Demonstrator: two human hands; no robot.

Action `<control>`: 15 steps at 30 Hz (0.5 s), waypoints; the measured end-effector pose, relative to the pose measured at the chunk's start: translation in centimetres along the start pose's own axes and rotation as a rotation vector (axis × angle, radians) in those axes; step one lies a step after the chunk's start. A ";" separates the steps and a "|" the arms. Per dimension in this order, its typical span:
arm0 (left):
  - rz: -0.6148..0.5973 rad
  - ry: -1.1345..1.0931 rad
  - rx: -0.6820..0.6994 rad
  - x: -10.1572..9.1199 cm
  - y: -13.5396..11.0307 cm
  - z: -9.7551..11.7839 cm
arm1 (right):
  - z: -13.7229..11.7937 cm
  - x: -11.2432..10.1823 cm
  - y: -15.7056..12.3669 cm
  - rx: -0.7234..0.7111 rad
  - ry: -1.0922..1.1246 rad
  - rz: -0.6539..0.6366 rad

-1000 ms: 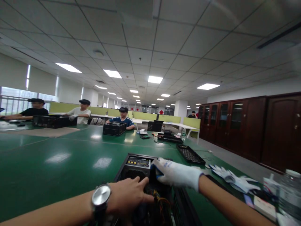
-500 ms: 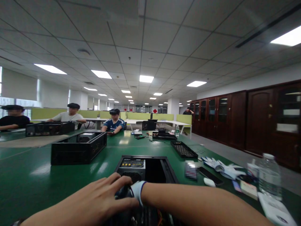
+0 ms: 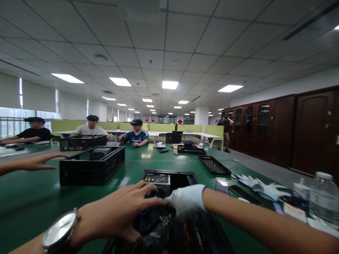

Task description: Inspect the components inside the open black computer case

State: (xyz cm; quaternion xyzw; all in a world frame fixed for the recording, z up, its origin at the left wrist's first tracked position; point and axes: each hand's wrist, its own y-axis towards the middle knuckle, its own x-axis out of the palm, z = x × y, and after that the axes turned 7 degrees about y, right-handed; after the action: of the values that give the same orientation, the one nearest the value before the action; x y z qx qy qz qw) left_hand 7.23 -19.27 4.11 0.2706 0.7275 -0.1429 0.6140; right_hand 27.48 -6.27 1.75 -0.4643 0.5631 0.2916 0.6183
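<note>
- Between eight and nine o'clock of our view, another person's hand [image 3: 39,163] extends over the green table [image 3: 23,208]; half a second ago we did not see it.
- At eight o'clock stands a second black case [image 3: 79,174], as it also stood then.
- At seven o'clock is our left hand [image 3: 113,208], bare. Its watch [image 3: 59,229] now shows well; half a second before, only an edge appeared.
- Its thumb and fingers are moderately spread over a dark rounded part [image 3: 149,220]; we cannot tell whether they grip it.
- At six o'clock lies our open computer case [image 3: 195,176], beneath both hands, with a labelled power supply [image 3: 156,180] at its far end.
- Toward half past five, our right hand [image 3: 185,201] wears a white glove, which was mostly hidden before. Its fingers bend downward and are blurred, so we cannot tell what they hold.
- At four o'clock lie loose gloves [image 3: 261,187].
</note>
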 end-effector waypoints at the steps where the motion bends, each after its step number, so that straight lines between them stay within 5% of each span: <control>1: -0.003 0.014 0.014 0.3 0.5 -0.2 | 0.3 -0.5 -1.6 0.049 0.010 0.015; 4: -0.004 0.095 0.077 1.6 2.5 -0.7 | 1.0 -1.0 -6.8 0.063 0.198 0.251; 8: -0.011 0.273 0.200 5.1 6.2 -1.2 | 3.3 1.8 -11.7 0.114 0.338 0.661; 12: -0.108 0.397 0.248 9.0 9.2 -1.7 | 8.4 6.8 -12.3 0.314 0.371 0.852; 15: -0.155 0.440 0.234 9.3 9.6 -1.5 | 11.7 10.6 -10.8 0.417 0.457 0.917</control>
State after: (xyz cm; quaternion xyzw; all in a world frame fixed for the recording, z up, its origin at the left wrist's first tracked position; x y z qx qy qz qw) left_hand 10.54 -8.65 -3.44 0.3080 0.8407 -0.2102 0.3927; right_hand 44.14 -1.71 -6.59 -0.0907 0.8732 0.3050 0.3691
